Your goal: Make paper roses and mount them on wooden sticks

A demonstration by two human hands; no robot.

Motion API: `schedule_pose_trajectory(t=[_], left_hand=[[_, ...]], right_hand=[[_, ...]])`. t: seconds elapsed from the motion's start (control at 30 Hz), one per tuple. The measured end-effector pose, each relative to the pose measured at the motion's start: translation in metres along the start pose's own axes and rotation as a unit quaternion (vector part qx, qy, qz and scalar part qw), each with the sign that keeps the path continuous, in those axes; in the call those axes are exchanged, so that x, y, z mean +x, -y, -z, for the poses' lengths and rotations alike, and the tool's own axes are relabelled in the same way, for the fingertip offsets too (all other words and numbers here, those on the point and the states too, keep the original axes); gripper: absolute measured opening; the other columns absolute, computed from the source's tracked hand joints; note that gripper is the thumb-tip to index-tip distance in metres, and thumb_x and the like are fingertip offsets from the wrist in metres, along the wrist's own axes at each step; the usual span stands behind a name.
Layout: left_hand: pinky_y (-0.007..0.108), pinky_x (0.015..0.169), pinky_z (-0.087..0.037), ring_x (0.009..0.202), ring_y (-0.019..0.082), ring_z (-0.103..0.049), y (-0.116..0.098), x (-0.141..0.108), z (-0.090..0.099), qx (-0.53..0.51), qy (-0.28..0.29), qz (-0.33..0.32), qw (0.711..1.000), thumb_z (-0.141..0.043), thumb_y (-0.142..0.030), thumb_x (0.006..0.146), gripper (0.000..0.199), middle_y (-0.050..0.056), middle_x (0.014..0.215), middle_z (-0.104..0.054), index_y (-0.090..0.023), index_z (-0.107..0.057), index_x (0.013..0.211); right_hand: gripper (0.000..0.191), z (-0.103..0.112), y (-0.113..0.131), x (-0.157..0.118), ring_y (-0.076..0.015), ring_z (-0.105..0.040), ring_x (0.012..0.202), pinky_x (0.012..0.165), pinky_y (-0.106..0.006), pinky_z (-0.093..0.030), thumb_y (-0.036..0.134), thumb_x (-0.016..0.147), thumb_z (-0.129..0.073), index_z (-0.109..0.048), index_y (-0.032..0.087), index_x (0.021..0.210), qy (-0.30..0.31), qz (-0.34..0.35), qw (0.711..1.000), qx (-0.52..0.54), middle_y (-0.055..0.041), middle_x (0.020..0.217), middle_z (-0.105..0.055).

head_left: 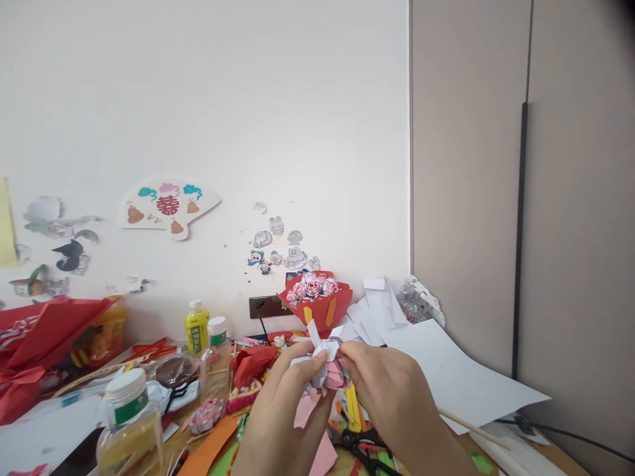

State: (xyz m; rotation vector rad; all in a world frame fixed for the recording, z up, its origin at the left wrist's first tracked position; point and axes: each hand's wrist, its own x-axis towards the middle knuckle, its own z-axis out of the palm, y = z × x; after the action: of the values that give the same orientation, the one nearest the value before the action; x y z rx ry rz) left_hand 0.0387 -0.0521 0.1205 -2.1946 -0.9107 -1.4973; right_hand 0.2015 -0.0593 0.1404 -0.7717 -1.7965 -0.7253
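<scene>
Between my two hands is a pink and white folded paper flower [333, 377], with white paper strips sticking up from its top. My left hand [288, 400] grips it from the left, the thumb pressed on the white paper. From the right, my right hand [384, 383] pinches its edge with bent fingers. Below them lie pink paper pieces [325, 455] and a pair of black scissors [364, 446]. The fingertips of my right hand are partly hidden behind the paper.
A red-wrapped paper bouquet [322, 311] stands against the wall. White paper sheets [466, 370] spread at the right beside a thin wooden stick [473, 426]. Clear bottles [131, 423] with white caps stand at the left, near another red bouquet [44, 337]. Paper scraps cover the table.
</scene>
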Motion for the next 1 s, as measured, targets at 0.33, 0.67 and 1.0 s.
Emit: schedule_pose_trajectory(t=[0.33,0.67,1.0], left_hand=[[0.028,0.078,-0.056,0.104,0.021,-0.062,0.0021,-0.0021,0.0014,0.032,-0.016,-0.004,0.999,-0.053,-0.02,0.082,0.027,0.01,0.112,-0.061,-0.025,-0.053,0.108],[0.028,0.076,-0.056,0.102,0.021,-0.063,0.003,-0.0013,-0.0002,0.044,-0.019,-0.012,0.999,-0.053,-0.018,0.082,0.028,0.011,0.112,-0.061,-0.025,-0.054,0.109],[0.029,0.077,-0.056,0.103,0.022,-0.063,0.0006,-0.0012,0.002,0.044,-0.024,-0.007,0.999,-0.053,-0.017,0.082,0.027,0.01,0.111,-0.062,-0.025,-0.055,0.108]], right_hand=[[0.03,0.0015,0.0005,0.0054,-0.0084,-0.051,0.043,0.045,-0.019,-0.033,0.037,0.093,-0.044,-0.059,0.018,0.075,-0.052,-0.074,0.994,0.061,0.0036,0.053,-0.059],[0.022,-0.0034,0.0022,-0.0002,-0.0106,-0.057,0.052,0.051,-0.02,-0.037,0.026,0.092,-0.045,-0.06,0.018,0.079,-0.062,-0.071,0.993,0.07,0.0015,0.061,-0.064],[0.026,-0.0025,0.0065,0.001,-0.0107,-0.06,0.053,0.051,-0.02,-0.04,0.026,0.094,-0.041,-0.06,0.018,0.077,-0.078,-0.081,0.992,0.061,0.0009,0.061,-0.065]])
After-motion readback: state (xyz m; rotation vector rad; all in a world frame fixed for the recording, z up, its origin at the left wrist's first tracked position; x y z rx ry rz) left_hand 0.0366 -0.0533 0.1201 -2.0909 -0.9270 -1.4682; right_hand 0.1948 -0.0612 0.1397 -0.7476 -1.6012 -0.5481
